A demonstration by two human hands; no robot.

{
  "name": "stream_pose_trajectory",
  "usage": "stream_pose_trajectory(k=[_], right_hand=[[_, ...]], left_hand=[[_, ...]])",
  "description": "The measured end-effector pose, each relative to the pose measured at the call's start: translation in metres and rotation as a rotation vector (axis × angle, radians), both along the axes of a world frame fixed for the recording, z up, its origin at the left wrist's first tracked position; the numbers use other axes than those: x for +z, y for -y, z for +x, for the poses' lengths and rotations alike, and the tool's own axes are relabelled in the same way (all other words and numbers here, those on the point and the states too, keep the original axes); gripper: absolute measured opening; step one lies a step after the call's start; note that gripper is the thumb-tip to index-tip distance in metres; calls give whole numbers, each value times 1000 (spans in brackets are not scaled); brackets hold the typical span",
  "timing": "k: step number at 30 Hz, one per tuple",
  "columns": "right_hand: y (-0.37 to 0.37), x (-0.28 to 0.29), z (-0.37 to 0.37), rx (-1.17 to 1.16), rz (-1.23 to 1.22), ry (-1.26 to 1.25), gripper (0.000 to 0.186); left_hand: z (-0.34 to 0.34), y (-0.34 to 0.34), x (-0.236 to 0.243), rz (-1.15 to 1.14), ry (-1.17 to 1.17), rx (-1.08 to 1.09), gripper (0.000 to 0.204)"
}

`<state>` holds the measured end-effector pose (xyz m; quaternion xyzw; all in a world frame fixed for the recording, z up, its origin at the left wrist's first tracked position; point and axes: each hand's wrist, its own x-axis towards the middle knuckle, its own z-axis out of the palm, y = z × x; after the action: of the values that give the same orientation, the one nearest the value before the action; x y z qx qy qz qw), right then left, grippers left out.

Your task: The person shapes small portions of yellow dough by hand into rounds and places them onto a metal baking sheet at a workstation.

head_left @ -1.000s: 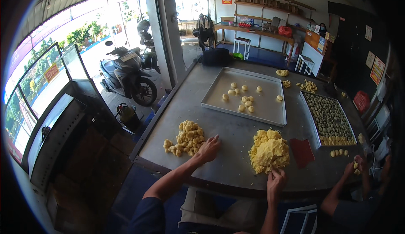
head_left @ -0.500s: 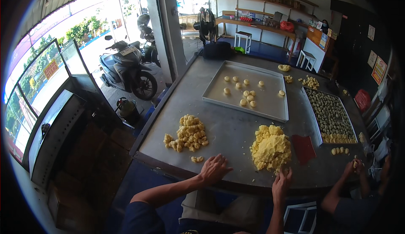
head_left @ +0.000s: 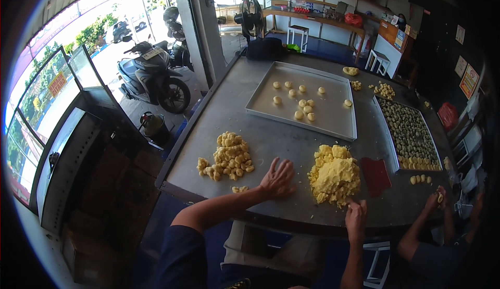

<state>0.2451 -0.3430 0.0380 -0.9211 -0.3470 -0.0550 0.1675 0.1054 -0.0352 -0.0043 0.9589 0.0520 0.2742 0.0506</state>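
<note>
My left hand (head_left: 278,178) lies palm down on the metal table (head_left: 276,211), fingers spread, between two heaps. To its left is a pile of pale yellow dough pieces (head_left: 227,156), with a couple of loose pieces (head_left: 239,189) nearer me. On the other side rises a mound of crumbly yellow filling (head_left: 336,177). At the near right edge of this mound, my right hand (head_left: 356,216) is closed with its fingers curled in. Whatever those fingers hold, if anything, is hidden.
A large tray (head_left: 312,96) with several round dough balls stands beyond the mound. Right of it, another tray (head_left: 411,133) is filled with small greenish pieces. A dark red sheet (head_left: 375,179) lies beside the mound. At right, a co-worker's hands (head_left: 436,199) hold a small dough piece.
My left hand has moved right and farther onto the table, its fingers spreading. My right hand has shifted slightly right and curled in more.
</note>
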Motion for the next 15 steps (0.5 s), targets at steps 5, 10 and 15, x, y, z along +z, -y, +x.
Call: stream_pose_trajectory(k=[5, 10, 15], right_hand=[[-3, -7, 7, -165, 79, -187, 43], [5, -35, -15, -76, 119, 103, 36], [-5, -26, -5, -84, 297, -99, 29]], left_hand=[[7, -9, 4, 19, 110, 71, 33], [-12, 7, -12, 286, -16, 180, 29], [-10, 14, -2, -29, -14, 394, 27]])
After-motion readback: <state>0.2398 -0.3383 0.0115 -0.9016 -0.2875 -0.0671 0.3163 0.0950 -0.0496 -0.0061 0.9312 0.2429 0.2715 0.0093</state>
